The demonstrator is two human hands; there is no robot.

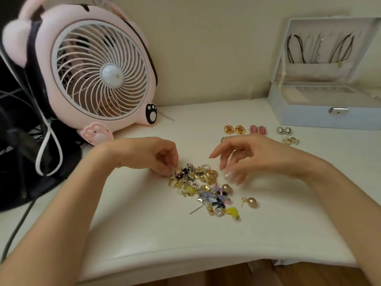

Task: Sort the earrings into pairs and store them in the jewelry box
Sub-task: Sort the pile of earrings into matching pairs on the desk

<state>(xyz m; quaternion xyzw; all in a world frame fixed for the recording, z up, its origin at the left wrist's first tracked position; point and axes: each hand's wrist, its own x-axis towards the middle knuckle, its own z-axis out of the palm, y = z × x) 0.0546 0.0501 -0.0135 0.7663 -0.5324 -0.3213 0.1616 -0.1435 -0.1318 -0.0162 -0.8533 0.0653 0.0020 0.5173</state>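
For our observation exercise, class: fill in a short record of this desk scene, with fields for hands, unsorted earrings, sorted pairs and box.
pile: mixed earrings, unsorted
left hand: pinches an earring at the pile's left edge
right hand: open, by the pile's right side
jewelry box: lid open
sorted pairs: laid out before the box
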